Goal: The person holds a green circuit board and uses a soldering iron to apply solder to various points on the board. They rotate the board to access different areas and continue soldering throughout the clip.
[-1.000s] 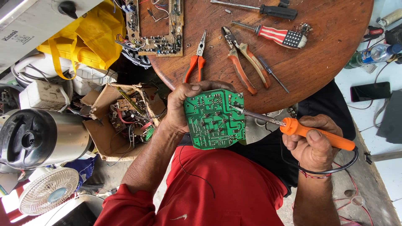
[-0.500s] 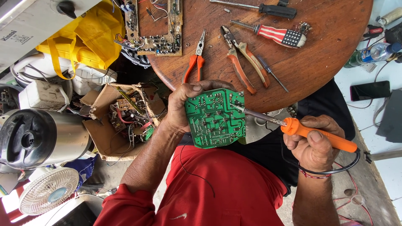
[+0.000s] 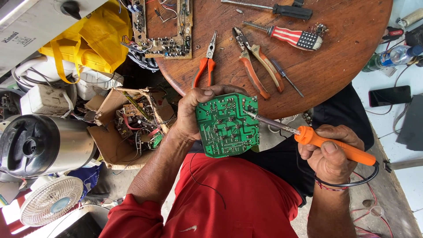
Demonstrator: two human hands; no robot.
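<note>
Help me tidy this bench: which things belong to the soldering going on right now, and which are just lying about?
In use:
green board, held by the left hand
orange soldering iron, held by the right hand, tip on the board

Lying about:
orange pliers
cutters
striped screwdriver
black screwdriver
brown board

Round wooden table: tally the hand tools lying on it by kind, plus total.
On the round wooden table:
Pliers: 2, small orange-handled and larger pair
Screwdrivers: 3, black-handled, striped-handled, thin dark one
Total: 5
The soldering iron is in the right hand, so not counted.
</note>
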